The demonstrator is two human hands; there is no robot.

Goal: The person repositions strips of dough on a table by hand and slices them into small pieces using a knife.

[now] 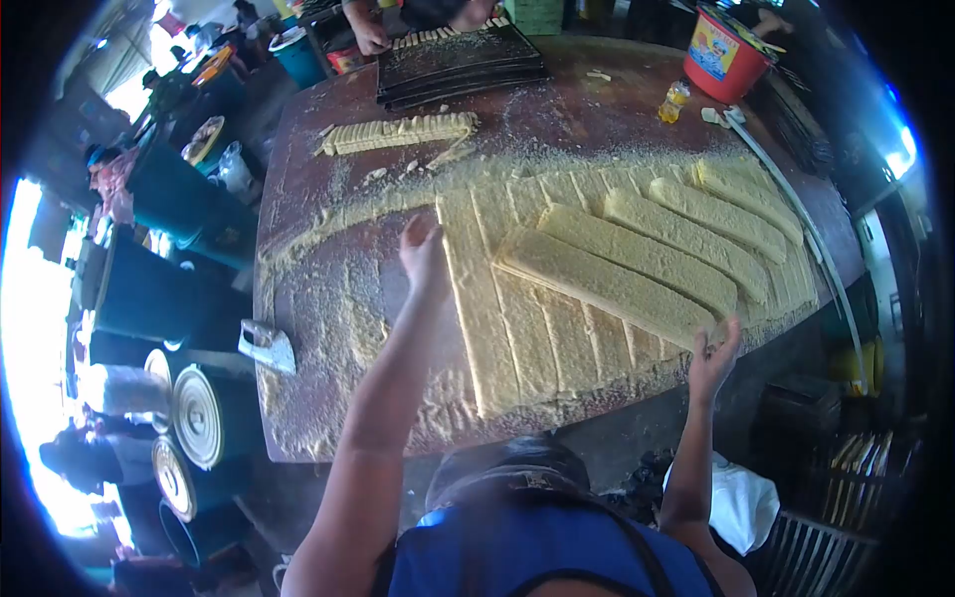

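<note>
A crumb-covered sheet of pale yellow dough, cut into long strips (487, 328), lies across the table. On top of it rest several longer, rounded dough strips (637, 249), laid slantwise. My left hand (423, 254) is at the sheet's far left corner, fingers loosely bent and apart, with nothing visible in them. At the near right end of the closest slanted strip (607, 289) is my right hand (713, 360), its thumb and fingers spread. It seems to touch that strip's end, but the contact is not clear.
A scraper (267, 346) lies at the table's (328, 249) left edge. Cut dough pieces (398, 134) sit farther back. Another person's hand (370, 38) is by stacked black trays (458, 65). A red bucket (721, 60), a small bottle (673, 102) and a long pale bar (796, 199) are at right.
</note>
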